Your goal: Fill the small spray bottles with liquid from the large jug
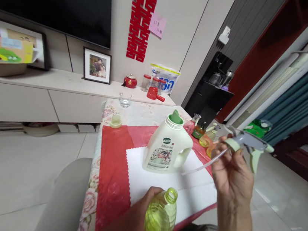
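My left hand (pixel 141 219) is wrapped round a clear yellow-green bottle (pixel 160 216) whose narrow neck is uncovered. Up on the right, my right hand (pixel 230 170) grips a grey and pale green trigger spray head (pixel 244 141) by its collar, and its thin white dip tube hangs toward the lower left. The spray head and the bottle are apart. Between and beyond my hands stands a cream detergent jug (pixel 164 146) with a green spout and no cap, upright on a white sheet (pixel 141 174). A pale cap (pixel 116 121) sits at the table's left side.
Several small bottles (pixel 207 137) line the table's right edge. A glass of water (pixel 125 100) stands at the far left corner. Red cloth (pixel 111 162) lies under the white sheet. Behind is a cabinet top (pixel 90 85) with jars and a framed photo. A grey stool (pixel 65 194) adjoins the table.
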{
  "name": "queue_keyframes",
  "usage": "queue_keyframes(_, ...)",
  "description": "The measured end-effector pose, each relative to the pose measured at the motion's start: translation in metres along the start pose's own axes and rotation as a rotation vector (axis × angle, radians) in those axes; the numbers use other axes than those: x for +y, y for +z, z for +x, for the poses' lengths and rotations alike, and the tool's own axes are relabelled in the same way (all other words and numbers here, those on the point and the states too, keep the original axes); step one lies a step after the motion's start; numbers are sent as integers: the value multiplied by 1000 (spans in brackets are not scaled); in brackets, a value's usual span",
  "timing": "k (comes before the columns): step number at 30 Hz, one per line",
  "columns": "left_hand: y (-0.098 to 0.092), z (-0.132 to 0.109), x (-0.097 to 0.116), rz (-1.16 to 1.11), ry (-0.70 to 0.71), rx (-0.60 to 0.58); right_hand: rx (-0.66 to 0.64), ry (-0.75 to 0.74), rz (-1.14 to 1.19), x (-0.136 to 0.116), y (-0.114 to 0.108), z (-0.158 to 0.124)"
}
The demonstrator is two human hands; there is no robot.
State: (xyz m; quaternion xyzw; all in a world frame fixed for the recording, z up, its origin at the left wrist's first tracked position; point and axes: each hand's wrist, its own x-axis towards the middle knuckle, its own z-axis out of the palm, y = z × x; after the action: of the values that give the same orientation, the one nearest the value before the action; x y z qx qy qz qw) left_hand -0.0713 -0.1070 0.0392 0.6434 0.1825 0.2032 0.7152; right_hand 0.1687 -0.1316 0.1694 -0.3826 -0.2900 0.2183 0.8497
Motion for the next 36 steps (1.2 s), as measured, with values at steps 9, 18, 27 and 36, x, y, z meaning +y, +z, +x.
queue_keyframes(9,-3,14,-3,-107,-9,57,189,264,-493,52,-65,52)
queue_keyframes(18,6,22,21,-59,-56,205,55,597,-863,137,-102,32)
queue_keyframes(27,17,42,45,-75,-23,241,24,356,-905,92,-98,8)
queue_keyframes(36,34,55,70,-387,144,90,-441,476,-411,22,-56,-96)
